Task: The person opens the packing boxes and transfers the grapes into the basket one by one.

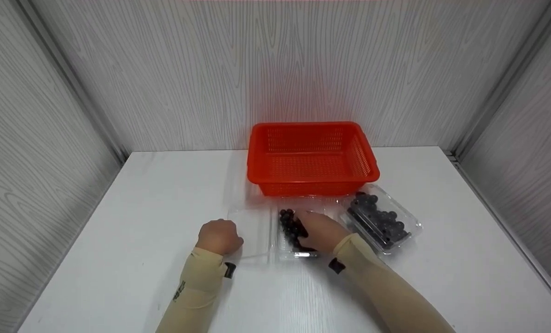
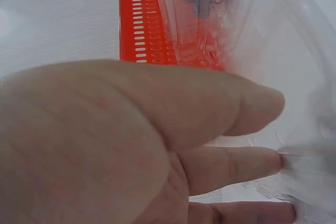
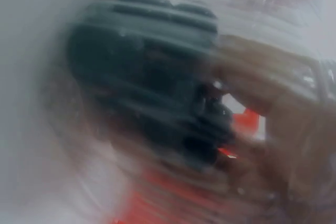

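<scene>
In the head view a clear hinged plastic box lies opened flat, its lid [image 1: 254, 231] on the left and its tray on the right. A bunch of dark grapes [image 1: 290, 226] lies in the tray. My right hand [image 1: 320, 230] grips the bunch from the right; the right wrist view shows the dark grapes [image 3: 152, 72] blurred through clear plastic. At the lid's left side is my left hand [image 1: 219, 237]. In the left wrist view its thumb and fingers [image 2: 231, 169] are extended, with fingertips touching clear plastic [image 2: 310, 177].
Behind the box stands a red slotted basket [image 1: 312, 188]. A second clear box [image 1: 380, 219] with dark grapes sits close to the right forearm, near the basket's front right corner. Pale wood-grain panels [image 1: 238, 69] enclose the white table [image 1: 118, 249] at the back and sides.
</scene>
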A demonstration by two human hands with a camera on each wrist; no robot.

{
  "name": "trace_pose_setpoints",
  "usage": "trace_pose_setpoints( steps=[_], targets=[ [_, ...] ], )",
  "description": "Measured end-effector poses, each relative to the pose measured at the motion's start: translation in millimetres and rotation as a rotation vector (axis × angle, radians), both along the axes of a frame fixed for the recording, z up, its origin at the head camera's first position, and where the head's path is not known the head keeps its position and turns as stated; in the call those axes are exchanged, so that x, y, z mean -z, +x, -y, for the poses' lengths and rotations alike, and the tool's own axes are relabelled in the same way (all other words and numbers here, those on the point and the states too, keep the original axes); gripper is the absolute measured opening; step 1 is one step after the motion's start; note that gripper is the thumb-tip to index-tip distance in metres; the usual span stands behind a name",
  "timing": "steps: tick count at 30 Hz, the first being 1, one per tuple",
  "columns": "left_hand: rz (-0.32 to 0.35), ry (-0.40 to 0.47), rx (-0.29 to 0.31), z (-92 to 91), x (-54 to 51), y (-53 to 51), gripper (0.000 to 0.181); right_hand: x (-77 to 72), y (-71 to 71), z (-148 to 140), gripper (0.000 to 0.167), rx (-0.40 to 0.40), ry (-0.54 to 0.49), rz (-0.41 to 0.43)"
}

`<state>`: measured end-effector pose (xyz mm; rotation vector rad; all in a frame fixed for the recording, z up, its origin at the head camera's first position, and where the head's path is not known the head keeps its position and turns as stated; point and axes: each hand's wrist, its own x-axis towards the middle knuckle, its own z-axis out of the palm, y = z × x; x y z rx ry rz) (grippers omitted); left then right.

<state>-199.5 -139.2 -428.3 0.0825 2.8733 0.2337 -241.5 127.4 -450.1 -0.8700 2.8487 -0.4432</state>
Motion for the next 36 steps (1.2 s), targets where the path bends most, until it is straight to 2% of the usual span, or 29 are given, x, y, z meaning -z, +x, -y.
trace_pose_setpoints(
  steps=[2, 7, 10, 13, 17, 21, 23, 27, 32, 36],
  targets=[
    [-0.002, 0.002, 0.001, -0.2, -0.8, 0.2, 0.026, -0.2, 0.3, 0.0, 0.055, -0.011, -0.004, -0.004],
    [0.004, 0.007, 0.001, 0.0, -2.2, -0.9, 0.025, -0.7, -0.4, -0.7, 0.047, -0.019, -0.010, -0.010],
    [0.001, 0.013, 0.001, 0.6, -1.8, -1.7, 0.026, -2.2, -1.4, -2.1, 0.052, -0.007, -0.023, -0.013],
    [-0.001, 0.025, 0.002, 1.7, -0.9, -2.2, 0.027, -5.8, -2.6, -3.7, 0.051, 0.006, -0.059, -0.008],
    [0.017, 0.071, -0.013, 3.2, -1.3, -2.0, 0.024, -11.8, -3.1, -6.2, 0.041, 0.007, -0.100, -0.010],
    [0.022, 0.122, -0.034, 6.3, -4.9, 0.7, 0.039, -19.4, -1.1, -8.2, 0.040, -0.006, -0.134, -0.039],
    [0.009, 0.126, -0.040, 6.6, -8.3, 1.6, 0.048, -23.3, -0.3, -10.1, 0.041, 0.004, -0.163, -0.051],
    [-0.053, 0.131, -0.041, 2.2, -15.7, 3.6, 0.052, -29.6, 0.4, -13.2, 0.042, 0.025, -0.208, -0.060],
    [-0.115, 0.254, 0.004, -9.4, -18.2, 1.8, 0.058, -35.3, 0.0, -17.9, 0.043, 0.039, -0.256, -0.042],
    [-0.140, 0.338, 0.024, -15.2, -13.9, -1.7, 0.061, -37.7, -1.3, -21.3, 0.044, 0.042, -0.298, -0.047]
  ],
)
